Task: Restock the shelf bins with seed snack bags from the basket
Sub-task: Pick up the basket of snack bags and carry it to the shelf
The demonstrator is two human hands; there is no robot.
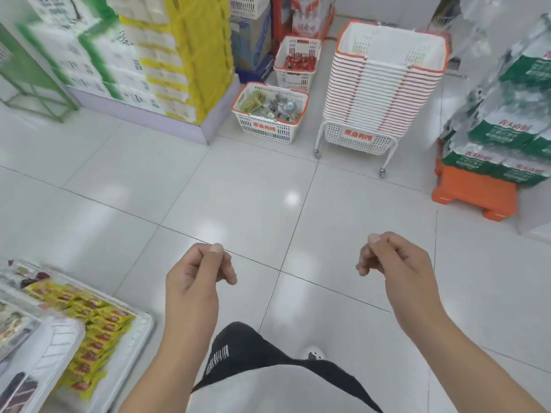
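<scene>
The basket (pixel 269 113) with mixed snack bags (pixel 272 105) sits on the floor at upper centre, well apart from both hands. The step looks like a walk to fetch more — next comes reaching in and grasping bags. Left hand (pixel 198 274) and right hand (pixel 390 260): fingers loosely curled, grasping nothing. Two filled baskets show, one empty stack (pixel 384 84), one shelf bin (pixel 89 326) of yellow packs at lower left.
</scene>
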